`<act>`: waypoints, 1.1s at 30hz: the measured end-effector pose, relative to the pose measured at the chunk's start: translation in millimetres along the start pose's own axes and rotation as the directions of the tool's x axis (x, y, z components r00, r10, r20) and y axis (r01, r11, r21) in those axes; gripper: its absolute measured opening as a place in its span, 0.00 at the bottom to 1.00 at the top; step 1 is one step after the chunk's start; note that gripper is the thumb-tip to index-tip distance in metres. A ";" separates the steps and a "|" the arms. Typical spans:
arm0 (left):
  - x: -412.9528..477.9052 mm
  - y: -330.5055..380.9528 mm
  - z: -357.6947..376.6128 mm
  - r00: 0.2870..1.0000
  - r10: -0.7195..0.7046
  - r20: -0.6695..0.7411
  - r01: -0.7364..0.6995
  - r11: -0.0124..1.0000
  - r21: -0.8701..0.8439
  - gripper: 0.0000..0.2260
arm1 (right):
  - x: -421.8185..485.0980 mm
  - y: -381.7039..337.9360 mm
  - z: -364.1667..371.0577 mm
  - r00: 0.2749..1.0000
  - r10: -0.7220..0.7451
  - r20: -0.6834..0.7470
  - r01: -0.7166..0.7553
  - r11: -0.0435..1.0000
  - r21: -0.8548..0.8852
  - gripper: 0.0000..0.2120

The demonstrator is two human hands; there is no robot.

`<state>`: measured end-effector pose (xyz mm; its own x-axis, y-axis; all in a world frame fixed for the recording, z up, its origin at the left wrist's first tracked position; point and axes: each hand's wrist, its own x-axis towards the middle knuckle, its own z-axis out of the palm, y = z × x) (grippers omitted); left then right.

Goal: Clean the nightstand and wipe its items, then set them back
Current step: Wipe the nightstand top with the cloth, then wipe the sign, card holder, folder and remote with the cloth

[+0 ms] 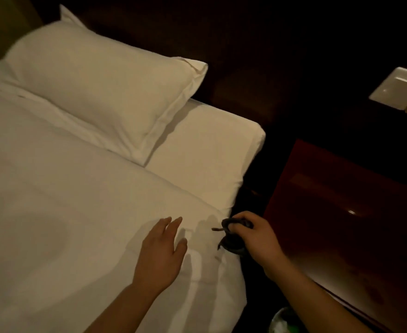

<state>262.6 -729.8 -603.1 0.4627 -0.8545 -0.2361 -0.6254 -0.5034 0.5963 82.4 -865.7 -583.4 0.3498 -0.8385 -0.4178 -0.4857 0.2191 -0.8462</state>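
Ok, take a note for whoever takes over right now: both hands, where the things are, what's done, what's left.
Left grip: open, fingers straight, over the bed sheet, holding nothing.
Right grip: holds a coiled dark cable at the bed's edge, beside the nightstand.
Done: the cable is off the nightstand. No cloth is in view, so I cannot tell whether the top was wiped.
Left: wipe the cable and the nightstand if that is not done, then set the cable back on it.
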 end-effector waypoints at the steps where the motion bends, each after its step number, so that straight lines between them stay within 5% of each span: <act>1: -3.9 -6.3 -2.5 1.000 -0.018 -0.001 0.018 1.000 -0.010 0.23 | 1.4 -4.4 6.2 1.000 -0.014 0.019 0.014 1.000 -0.003 0.05; 20: -116.1 -63.5 -46.0 0.885 -0.375 -0.275 0.390 0.921 -0.003 0.26 | -18.1 -54.1 109.3 0.885 -0.184 0.428 0.244 0.966 -0.089 0.03; 26: -165.9 -91.7 -70.9 0.830 -0.434 -0.351 0.437 0.896 -0.076 0.25 | -55.3 -68.4 158.9 0.846 -0.092 0.525 0.084 0.996 0.040 0.08; 33: -234.5 -172.7 -97.8 0.722 -0.539 -0.434 0.518 0.837 -0.178 0.22 | -112.3 -73.7 253.9 0.589 0.053 0.806 -0.056 0.998 -0.025 0.29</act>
<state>323.6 -429.9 -575.7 0.9436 -0.2902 -0.1592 -0.1721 -0.8410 0.5129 282.2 -661.0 -558.0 0.8262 -0.0803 -0.5577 -0.5242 0.2532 -0.8131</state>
